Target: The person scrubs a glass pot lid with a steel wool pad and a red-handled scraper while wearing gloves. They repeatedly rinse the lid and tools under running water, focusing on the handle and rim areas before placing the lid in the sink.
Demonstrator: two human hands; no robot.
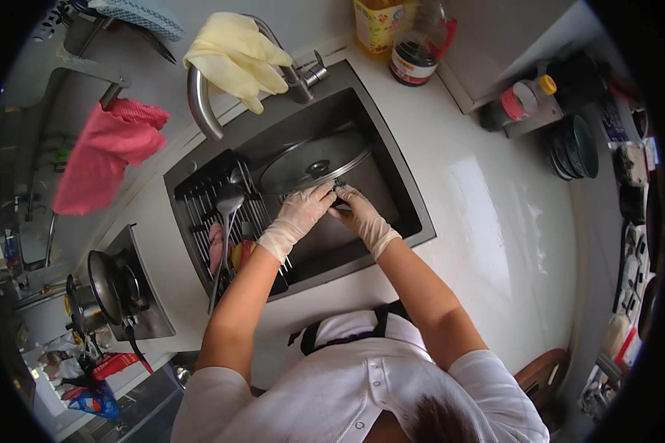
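Observation:
Both hands are in thin translucent gloves over the dark sink point(390, 221). My left hand point(300, 213) has its fingers at the near rim of a glass pot lid point(310, 158) with a dark knob. My right hand point(361, 215) meets its fingertips, pinching a small dark item point(339, 185), possibly a scrubber. Fingers cover most of that item, so its shape is unclear. The lid leans in the far part of the sink. Whether my left fingers grip the lid or the dark item cannot be seen.
A drying rack point(199, 207) holding a metal ladle point(230, 202) fills the sink's left side. Yellow gloves point(233, 52) drape over the faucet point(205, 116). Sauce bottles point(415, 61) stand behind the counter point(465, 210). A pan point(106, 285) sits on the stove at left.

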